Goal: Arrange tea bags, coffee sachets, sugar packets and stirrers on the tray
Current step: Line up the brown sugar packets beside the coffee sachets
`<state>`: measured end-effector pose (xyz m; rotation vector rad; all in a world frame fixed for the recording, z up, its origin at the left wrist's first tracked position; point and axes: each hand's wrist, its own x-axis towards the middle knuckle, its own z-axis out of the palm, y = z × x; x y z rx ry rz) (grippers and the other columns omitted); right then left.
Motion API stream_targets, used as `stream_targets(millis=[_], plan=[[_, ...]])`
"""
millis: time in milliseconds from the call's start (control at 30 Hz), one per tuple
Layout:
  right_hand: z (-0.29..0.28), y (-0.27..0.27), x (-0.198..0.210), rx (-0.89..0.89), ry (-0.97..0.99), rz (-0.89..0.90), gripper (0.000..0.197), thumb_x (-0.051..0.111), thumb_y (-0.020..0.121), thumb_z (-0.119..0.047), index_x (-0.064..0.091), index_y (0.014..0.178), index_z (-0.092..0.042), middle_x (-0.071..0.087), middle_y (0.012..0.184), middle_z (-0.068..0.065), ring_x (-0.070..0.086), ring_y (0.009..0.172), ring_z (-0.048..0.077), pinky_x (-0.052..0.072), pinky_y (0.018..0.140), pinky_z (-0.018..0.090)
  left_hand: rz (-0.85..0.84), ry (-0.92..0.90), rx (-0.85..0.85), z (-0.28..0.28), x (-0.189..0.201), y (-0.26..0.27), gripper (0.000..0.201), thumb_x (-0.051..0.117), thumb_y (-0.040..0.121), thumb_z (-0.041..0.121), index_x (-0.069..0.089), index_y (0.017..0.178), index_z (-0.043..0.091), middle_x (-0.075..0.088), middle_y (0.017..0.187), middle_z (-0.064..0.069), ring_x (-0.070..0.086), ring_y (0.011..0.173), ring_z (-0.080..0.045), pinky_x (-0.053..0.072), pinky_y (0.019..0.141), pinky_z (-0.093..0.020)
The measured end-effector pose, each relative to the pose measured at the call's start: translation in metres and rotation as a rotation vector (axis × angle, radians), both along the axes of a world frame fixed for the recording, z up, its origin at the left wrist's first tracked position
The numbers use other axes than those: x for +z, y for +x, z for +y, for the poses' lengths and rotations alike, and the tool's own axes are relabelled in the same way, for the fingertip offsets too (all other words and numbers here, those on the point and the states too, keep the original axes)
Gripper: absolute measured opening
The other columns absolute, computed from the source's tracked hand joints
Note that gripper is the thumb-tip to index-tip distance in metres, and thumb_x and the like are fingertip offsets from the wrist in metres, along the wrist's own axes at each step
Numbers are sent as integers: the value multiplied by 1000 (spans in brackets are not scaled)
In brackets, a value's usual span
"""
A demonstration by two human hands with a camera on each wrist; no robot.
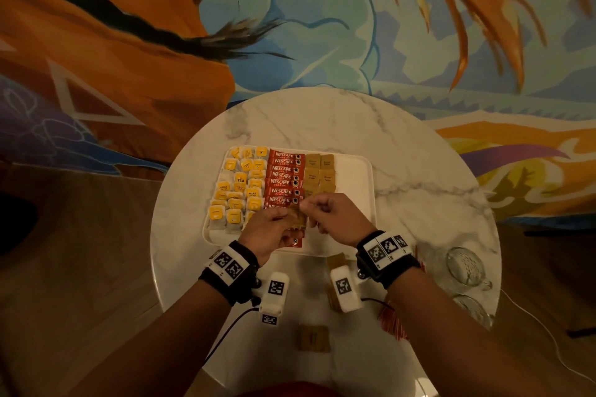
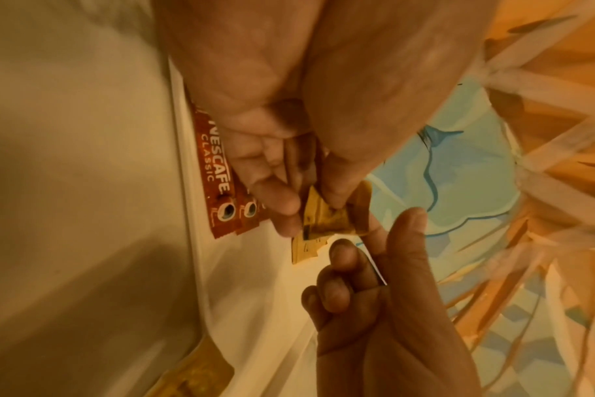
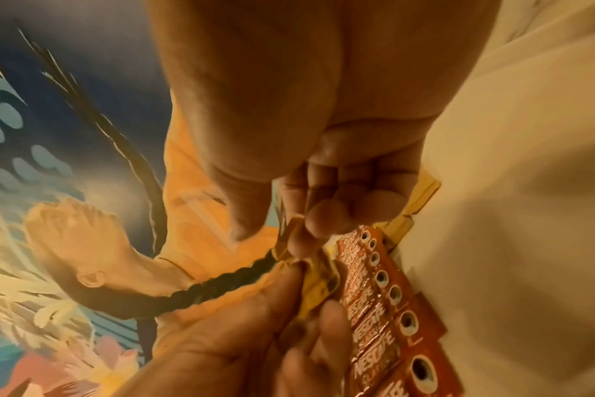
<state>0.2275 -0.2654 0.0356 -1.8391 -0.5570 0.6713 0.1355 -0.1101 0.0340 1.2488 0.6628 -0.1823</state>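
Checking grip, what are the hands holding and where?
Both hands, left hand and right hand, pinch brown sugar packets by their edges above the tray.

The light is dim and warm, and it makes everything look yellow-orange. In the head view the round white marble counter (image 1: 322, 126) is the brightest part, and the corners fade to dark. The wide lens bends the painted wall (image 1: 322, 26) and the picture's edges into curves. Soft shadows fall beside the arms near the bottom. Both wrist views are blurry and grainy. The left hand (image 2: 289, 134) and the right hand (image 3: 306, 134) fill them, close up and out of focus.
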Motion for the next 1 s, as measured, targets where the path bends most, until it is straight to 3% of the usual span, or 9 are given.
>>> stream_targets(millis=[167,300,367,433,600,733,867,1000], plan=[[-1,-4,-4,-19,-21,-37,11,68,94,-17,77,97,-23,73,77,-8,63,63,5,53,64,24,-14,33,-20,3,-1,-1,14,63,98,19,76,103,16,76,104,-13,67,85,-24,55,70,-32],[-6,-7,-4,-56,36,-24,22,71,91,-12,77,107,-25,75,97,-15,67,87,-3,54,80,20,57,-55,65,4,4,-1,30,59,99,40,73,109,16,77,103,-10,68,78,-20,56,64,-28],[-9,-10,-5,-41,29,-53,26,73,90,-15,75,110,-30,74,108,-15,67,98,1,55,91,23,33,-84,56,7,4,-1,31,60,99,37,73,110,12,75,97,-12,66,72,-18,53,61,-27],[-10,-12,-6,-42,27,-52,24,73,90,-18,75,111,-30,73,111,-13,67,100,6,56,94,28,-14,-67,52,8,3,-2,24,64,97,23,72,111,5,70,93,-14,64,70,-15,52,61,-25],[-13,-13,-6,-77,63,-14,20,66,95,-17,76,102,-33,73,96,-17,64,87,-2,51,82,24,-63,-1,47,7,0,-1,18,64,97,13,72,110,3,74,93,-7,65,74,-13,53,60,-22],[-12,-12,-8,-99,89,-15,20,70,93,-17,76,99,-35,76,99,-9,69,95,8,56,90,32,-75,-5,50,7,-1,-3,19,65,96,13,72,111,3,75,99,-10,67,81,-18,54,61,-23],[-9,-12,-11,-120,82,29,22,74,89,-14,70,107,-24,73,86,0,67,77,8,55,76,28,-65,-7,43,5,3,-1,17,67,94,12,72,108,4,75,95,-10,68,82,-20,56,67,-29],[-7,-9,-9,-209,122,58,18,66,93,-3,69,103,-17,71,95,5,68,80,12,54,70,24,3,39,-109,4,5,-3,13,72,88,7,72,101,6,73,90,-12,67,73,-17,54,65,-28]])
